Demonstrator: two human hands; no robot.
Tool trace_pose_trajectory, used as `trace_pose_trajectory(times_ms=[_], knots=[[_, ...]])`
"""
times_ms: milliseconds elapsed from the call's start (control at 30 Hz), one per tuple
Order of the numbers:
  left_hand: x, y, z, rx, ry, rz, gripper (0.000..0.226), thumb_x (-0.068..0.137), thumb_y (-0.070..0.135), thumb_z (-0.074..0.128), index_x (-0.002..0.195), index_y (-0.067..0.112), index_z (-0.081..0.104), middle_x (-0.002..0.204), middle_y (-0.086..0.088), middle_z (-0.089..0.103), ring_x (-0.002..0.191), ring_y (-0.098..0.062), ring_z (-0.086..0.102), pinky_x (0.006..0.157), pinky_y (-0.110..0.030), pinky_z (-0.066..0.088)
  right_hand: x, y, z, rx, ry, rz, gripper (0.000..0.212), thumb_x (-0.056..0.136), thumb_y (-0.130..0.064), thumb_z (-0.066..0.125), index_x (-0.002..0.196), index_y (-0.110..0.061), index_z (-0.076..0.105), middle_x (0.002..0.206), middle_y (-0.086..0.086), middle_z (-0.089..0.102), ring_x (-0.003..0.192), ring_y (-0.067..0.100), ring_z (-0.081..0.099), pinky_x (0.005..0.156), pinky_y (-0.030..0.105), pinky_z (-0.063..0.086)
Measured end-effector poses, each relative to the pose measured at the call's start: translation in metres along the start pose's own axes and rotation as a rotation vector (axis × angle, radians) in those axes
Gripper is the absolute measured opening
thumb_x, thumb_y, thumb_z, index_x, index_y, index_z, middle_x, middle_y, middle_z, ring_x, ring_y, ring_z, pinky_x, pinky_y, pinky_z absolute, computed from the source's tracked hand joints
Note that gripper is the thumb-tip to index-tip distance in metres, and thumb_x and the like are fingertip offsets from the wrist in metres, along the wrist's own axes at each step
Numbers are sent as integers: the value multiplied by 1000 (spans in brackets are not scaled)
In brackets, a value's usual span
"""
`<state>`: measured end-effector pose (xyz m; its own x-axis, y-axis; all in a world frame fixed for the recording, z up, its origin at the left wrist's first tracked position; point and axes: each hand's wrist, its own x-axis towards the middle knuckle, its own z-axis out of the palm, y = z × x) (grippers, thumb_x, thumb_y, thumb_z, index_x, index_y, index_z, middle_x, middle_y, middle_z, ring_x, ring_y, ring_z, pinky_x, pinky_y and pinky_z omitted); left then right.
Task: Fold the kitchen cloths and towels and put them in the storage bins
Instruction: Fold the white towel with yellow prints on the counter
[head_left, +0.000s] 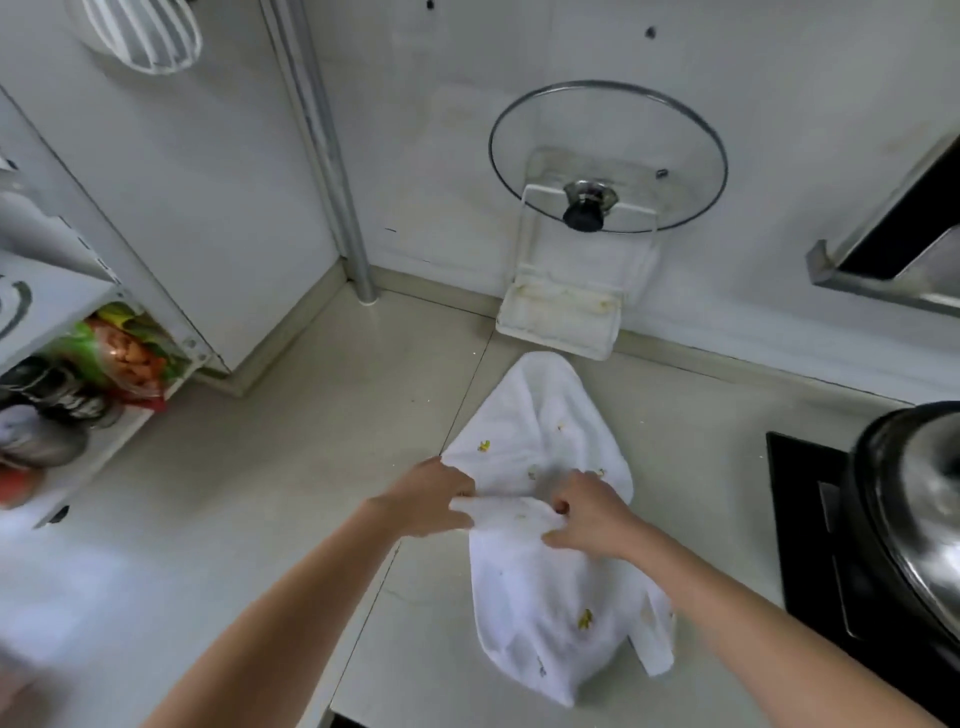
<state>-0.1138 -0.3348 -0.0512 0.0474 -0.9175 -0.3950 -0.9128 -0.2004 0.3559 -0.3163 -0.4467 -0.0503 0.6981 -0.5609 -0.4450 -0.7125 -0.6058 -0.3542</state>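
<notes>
Pale counter in a kitchen corner, white walls behind. One white towel with small yellow marks is lying rumpled on it, long axis running away from the person.

Left hand is pinching the towel's left edge at about its middle, thumb and fingers curled onto the fabric. Right hand is bearing down just right of that pinch; its fingers are curled into a raised ridge of cloth, apparently grasping it, though the fingertips are partly hidden. Between the two hands the cloth is bunching into a crosswise crease.

Beyond the grip, the far half is spreading in a rounded lobe toward a lid rack holding a glass lid on the wall. Nearer than the grip, the other half is trailing toward the person, one corner curling up at the right. A steel pot is sitting on a black hob, well right of the grip. A shelf of packets is standing far left.

Judged progress: early. No finished fold is showing, only a first crease being formed. No bins in view, no other cloths visible. Folding, stowing and any remaining cloths are all still to do.
</notes>
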Motion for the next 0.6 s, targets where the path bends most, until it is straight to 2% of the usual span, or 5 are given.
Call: trace_pose_trajectory(times_ms=[133, 233, 333, 467, 600], knots=[[-22, -10, -38, -426, 263, -81, 38, 83, 36, 69, 58, 20, 46, 57, 7, 39, 52, -7, 37, 50, -23, 26, -14, -12, -49, 352, 36, -30, 33, 74, -25, 75, 71, -21, 43, 69, -8, 45, 65, 11, 43, 52, 23, 30], [-41, -7, -79, -575, 312, -100, 46, 82, 37, 71, 55, 12, 42, 58, 5, 34, 53, -8, 30, 53, -25, 24, -30, -32, -81, 641, -55, -97, 30, 75, -26, 78, 91, -10, 58, 81, 1, 63, 71, 13, 59, 65, 26, 44], [-74, -3, -122, -459, 92, -106, 41, 78, 50, 69, 66, 13, 60, 62, 10, 52, 58, -9, 47, 61, -23, 36, -45, -48, -110, 752, -274, -148, 19, 78, -27, 74, 88, -11, 70, 88, 5, 70, 78, 17, 66, 70, 28, 51], [-110, -11, -148, -161, -177, -182, 29, 57, 61, 76, 68, 35, 67, 70, 15, 68, 71, -9, 65, 69, -27, 50, -57, -66, -129, 388, -421, -95, 31, 74, -33, 76, 93, -9, 70, 89, 3, 71, 78, 17, 64, 72, 31, 51], [-112, -31, -149, 84, -9, -268, 31, 74, 46, 74, 89, 21, 65, 80, 6, 60, 73, -12, 56, 60, -23, 40, -47, -76, -118, -139, -291, 41, 22, 74, -36, 74, 84, -20, 64, 84, -3, 63, 74, 15, 57, 62, 24, 45]])
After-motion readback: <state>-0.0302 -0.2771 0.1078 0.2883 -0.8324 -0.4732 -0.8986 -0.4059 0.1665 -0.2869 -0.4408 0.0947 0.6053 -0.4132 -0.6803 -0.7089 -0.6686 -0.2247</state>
